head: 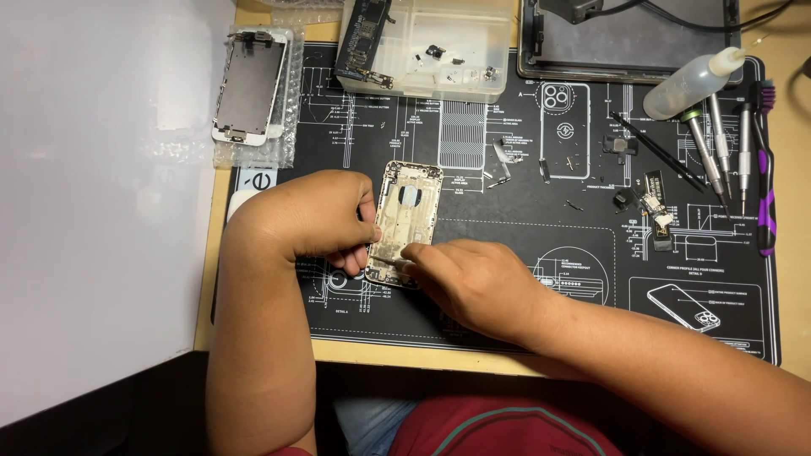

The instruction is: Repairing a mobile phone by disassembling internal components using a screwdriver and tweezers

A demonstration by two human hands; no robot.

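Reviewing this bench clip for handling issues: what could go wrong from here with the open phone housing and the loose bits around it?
1. The left hand only pinches the edge of the phone housing while the right hand works at its lower end; it could slip on the black mat.
2. Tiny loose parts lie on the mat beside the right forearm; a sweep could scatter them.
3. The squeeze bottle lies on its side near the screwdrivers; it might leak.

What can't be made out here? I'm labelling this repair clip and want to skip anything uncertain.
- Head view: the lower end of the open phone housing is covered by the right hand and the left hand.
- Whatever the right fingertips pinch is too small to tell.
- Loose parts in the clear plastic tray are too tiny to identify; the top edge cuts the tray off.
- The dark tray at top is also cropped.
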